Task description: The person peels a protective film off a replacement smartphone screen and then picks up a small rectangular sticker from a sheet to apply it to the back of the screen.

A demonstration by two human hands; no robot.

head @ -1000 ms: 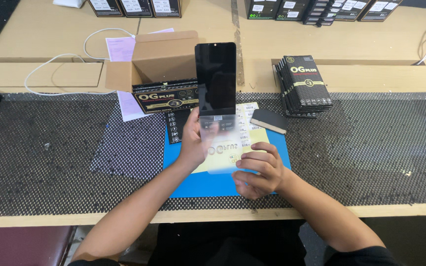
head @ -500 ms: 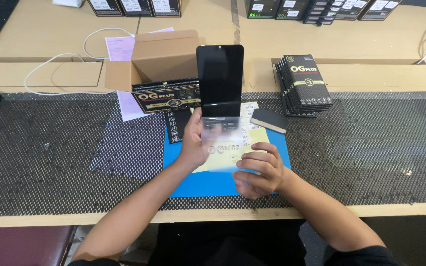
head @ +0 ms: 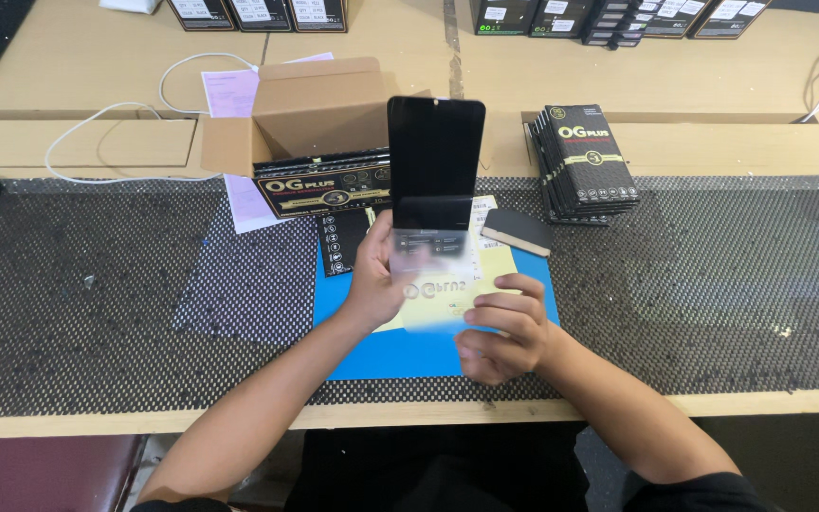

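- Head view: a smooth, glossy black glass panel [head: 436, 156], a tall rectangle with rounded corners, stands upright over the middle of the bench, its long axis running away from the person
- A clear, slightly frosted plastic film [head: 435, 280] hangs from the panel's lower end down toward the person, the yellow card under it showing through
- The left hand [head: 377, 282] holds the panel at its lower left edge, fingers curled narrowly round it, thumb on the near face
- The right hand [head: 502, 327] is folded into a loose fist, fingertips pinching the film's lower right corner
- Beneath both hands lies a flat, bright blue mat [head: 400, 346] with a pale yellow card [head: 500, 265] on it
- The mat rests on a black perforated rubber sheet [head: 713, 284] covering the pale wooden bench [head: 68, 57]
- A small dark pad [head: 516, 231] sits just beside the card's far right corner
- Behind the panel an open brown cardboard box [head: 315, 104] holds a flat black packet
- To the right, a slanted stack of black packets [head: 588, 163] stands apart from the hands
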